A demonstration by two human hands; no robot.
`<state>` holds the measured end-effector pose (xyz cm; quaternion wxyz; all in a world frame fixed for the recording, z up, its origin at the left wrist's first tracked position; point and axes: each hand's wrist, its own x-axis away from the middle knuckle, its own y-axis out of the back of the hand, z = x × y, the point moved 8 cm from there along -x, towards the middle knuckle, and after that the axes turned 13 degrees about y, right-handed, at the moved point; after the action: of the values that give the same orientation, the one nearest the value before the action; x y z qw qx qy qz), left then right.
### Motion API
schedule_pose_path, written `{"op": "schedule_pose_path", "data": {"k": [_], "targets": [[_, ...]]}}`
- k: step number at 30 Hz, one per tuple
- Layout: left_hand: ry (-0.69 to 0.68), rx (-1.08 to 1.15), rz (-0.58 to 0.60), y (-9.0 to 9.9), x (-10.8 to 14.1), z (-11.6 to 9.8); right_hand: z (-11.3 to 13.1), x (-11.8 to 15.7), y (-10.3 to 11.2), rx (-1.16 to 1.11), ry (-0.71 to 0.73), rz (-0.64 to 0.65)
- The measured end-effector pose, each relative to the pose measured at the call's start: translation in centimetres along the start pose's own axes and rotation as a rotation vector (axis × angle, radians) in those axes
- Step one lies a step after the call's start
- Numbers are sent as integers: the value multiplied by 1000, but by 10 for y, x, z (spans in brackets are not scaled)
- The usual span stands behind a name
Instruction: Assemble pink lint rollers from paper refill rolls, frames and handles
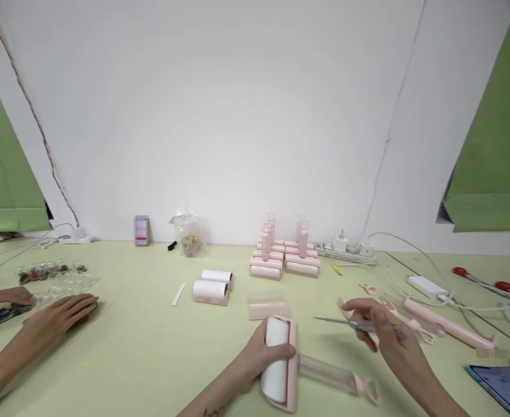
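Observation:
My left hand (255, 354) grips a pink lint roller (276, 366) by its white paper roll and pink head, thumb across the front. Its clear handle (326, 372), with a pink ring at the end, points right. In my right hand (391, 339) is a slim pointed metal tool (335, 320), its tip aimed left towards the roller; the exact kind is unclear. Behind the roller lies a translucent pink cover (268, 306). Two more white rolls in pink holders (210, 291) sit further left, near a white strip (179, 294).
Several lint rollers with upright handles (265, 246) stand near the wall. Pink parts (450, 324), cables, a white adapter (426, 286) and a phone (502, 385) lie to the right. Another person's hands (59, 318) rest at left by small items. A bagged tape roll (190, 244) is behind.

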<state>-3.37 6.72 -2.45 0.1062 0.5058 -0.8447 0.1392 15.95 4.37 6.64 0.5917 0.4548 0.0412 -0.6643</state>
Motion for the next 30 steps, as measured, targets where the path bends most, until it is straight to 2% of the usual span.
{"op": "schedule_pose_path", "data": {"k": [2, 4, 7, 9, 14, 20, 23, 27, 30], "targets": [[-23, -3, -33, 0, 0, -1, 14, 3, -15, -164, 1, 91], [-46, -25, -63, 0, 1, -2, 29, 8, -33, -222, 20, 190], [-60, -48, -46, -3, 2, -3, 43, 13, -46, -237, 36, 216], [-76, -65, -17, -6, 3, -5, 45, 14, -49, -270, 27, 243], [-69, -95, 89, -15, 8, -9, 41, 20, -60, -416, -81, 430], [-115, -119, 29, -12, 11, -20, 26, 23, -56, -612, -257, 274], [-140, -153, 14, -12, 12, -22, 22, 24, -56, -659, -316, 237], [-121, -132, 52, -14, 10, -17, 27, 27, -62, -658, -282, 316], [-120, -127, 8, -11, 6, -12, 31, 30, -66, -551, -186, 387]]}}
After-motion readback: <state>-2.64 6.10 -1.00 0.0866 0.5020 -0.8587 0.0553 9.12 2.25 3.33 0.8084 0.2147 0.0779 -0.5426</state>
